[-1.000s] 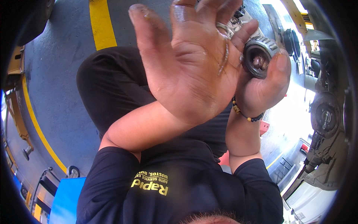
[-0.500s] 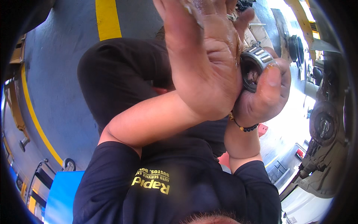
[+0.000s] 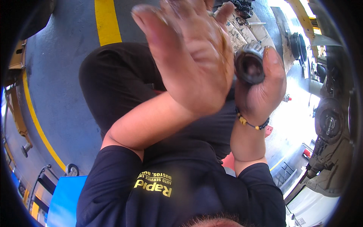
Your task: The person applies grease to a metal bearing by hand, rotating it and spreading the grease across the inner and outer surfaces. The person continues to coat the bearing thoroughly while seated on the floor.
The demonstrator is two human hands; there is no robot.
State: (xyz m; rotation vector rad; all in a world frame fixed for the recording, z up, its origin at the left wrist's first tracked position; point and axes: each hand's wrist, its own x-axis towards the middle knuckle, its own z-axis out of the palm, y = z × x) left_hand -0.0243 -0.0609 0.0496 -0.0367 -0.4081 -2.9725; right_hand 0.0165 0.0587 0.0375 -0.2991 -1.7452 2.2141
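Observation:
My left hand [image 3: 193, 64] is raised with the palm up and the thumb and fingers spread. Brown grease streaks the palm edge and fingers. Just right of it, my right hand [image 3: 264, 89], with a beaded bracelet [image 3: 249, 123] at the wrist, grips a roller bearing [image 3: 253, 50]. The bearing is a dark ring with shiny rollers around it, tilted so its bore faces me. My right thumb presses on its side; most of the other right fingers are hidden behind it. The bearing sits close against the left palm's edge, and I cannot tell if they touch.
A stained pale surface [image 3: 261, 33] with a black crumpled item [image 3: 242, 9] lies beyond my hands. A dark round part [image 3: 297, 47] stands farther right. The wheel hub [image 3: 329, 125] of a vehicle is at right. A blue panel [image 3: 66, 202] lies lower left, near a small wheel [image 3: 72, 170].
Both hands have shifted left, and the left palm has moved a little up. The bearing has turned so its bore shows more fully; it stays in my right hand.

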